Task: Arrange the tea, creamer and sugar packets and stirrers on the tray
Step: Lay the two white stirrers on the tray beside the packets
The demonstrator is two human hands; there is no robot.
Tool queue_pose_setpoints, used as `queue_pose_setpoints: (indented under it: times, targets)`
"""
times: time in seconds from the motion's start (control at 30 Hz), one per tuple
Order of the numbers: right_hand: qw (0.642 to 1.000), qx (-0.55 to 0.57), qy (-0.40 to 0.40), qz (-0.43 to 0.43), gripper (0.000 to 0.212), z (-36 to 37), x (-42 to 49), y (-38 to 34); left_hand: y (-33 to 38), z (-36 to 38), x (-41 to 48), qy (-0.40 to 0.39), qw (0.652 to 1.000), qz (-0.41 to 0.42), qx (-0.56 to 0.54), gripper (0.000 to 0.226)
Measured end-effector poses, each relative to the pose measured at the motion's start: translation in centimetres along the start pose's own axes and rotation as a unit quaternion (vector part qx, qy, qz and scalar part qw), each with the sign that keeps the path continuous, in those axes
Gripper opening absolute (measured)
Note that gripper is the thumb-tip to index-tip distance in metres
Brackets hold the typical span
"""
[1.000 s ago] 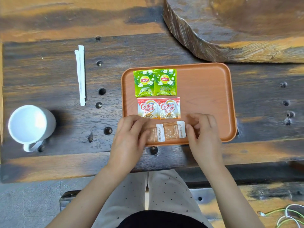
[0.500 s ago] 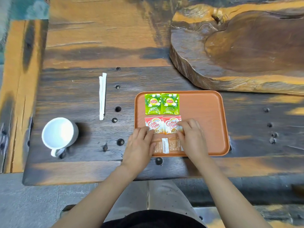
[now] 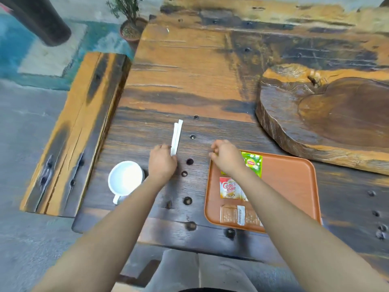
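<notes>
An orange tray [image 3: 290, 186] lies on the dark wooden table. On its left side are green Lipton tea packets [image 3: 253, 163], red-and-white Coffee mate creamer packets [image 3: 229, 187] and brown sugar packets [image 3: 237, 214], partly hidden by my right arm. Two white paper-wrapped stirrers [image 3: 176, 135] lie on the table left of the tray. My left hand [image 3: 162, 161] is at their near end, fingers curled against them. My right hand [image 3: 225, 157] hovers over the tray's far left corner, fingers loosely curled, holding nothing.
A white mug [image 3: 125, 180] stands left of my left hand. A thick wooden slab [image 3: 326, 114] lies behind the tray on the right. Several holes dot the table. A bench plank [image 3: 80, 127] and a potted plant [image 3: 131, 24] lie beyond the table's left edge.
Both hands left the sugar and creamer packets on the tray. My left hand moved left to the stirrers; my right hand rose to the tray's far left corner. The camera tilted up.
</notes>
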State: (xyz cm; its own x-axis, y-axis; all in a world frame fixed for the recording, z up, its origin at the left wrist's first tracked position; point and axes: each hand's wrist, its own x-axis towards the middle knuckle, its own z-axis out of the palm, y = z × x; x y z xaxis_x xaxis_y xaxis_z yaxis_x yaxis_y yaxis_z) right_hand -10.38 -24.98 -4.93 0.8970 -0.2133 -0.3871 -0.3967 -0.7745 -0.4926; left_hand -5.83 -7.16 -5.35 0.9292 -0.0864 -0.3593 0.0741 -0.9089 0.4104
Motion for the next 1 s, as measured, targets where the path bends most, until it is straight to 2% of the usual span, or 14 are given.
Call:
queue_pose_setpoints:
  times: [0.1, 0.2, 0.37, 0.53, 0.7, 0.87, 0.93, 1.0]
  targets:
    - [0.998, -0.035, -0.040, 0.013, 0.025, 0.4, 3.9, -3.2, -0.4, -0.3, 2.0, -0.029, 0.998, -0.052, -0.022, 0.035]
    - [0.997, -0.012, -0.069, 0.044, 0.029, 1.6, 6.6, -5.6, -0.4, 0.2, 2.9, -0.040, 0.994, -0.088, -0.044, 0.037]
    - [0.992, 0.037, -0.054, 0.104, 0.023, 3.8, 9.1, -8.7, -0.6, 1.3, 3.7, -0.044, 0.993, -0.106, -0.022, 0.036]
    - [0.983, 0.070, -0.006, 0.171, 0.050, 5.2, 10.1, -10.4, -0.5, 1.5, 4.2, -0.075, 0.992, -0.105, -0.006, 0.031]
    - [0.975, 0.072, 0.032, 0.209, 0.036, 6.5, 9.8, -10.7, -0.4, 1.1, 4.4, -0.089, 0.989, -0.105, -0.050, 0.029]
    - [0.966, 0.099, 0.003, 0.240, 0.036, 5.8, 9.9, -10.8, 0.4, 0.8, 3.7, -0.082, 0.993, -0.077, -0.027, 0.029]
    - [0.962, 0.123, -0.024, 0.243, 0.027, 5.6, 9.8, -10.6, 0.6, 0.8, 3.5, -0.085, 0.993, -0.075, -0.020, 0.028]
    - [0.957, 0.163, -0.050, 0.233, 0.008, 5.2, 9.6, -10.3, 0.6, 0.7, 3.3, -0.093, 0.993, -0.072, -0.021, 0.026]
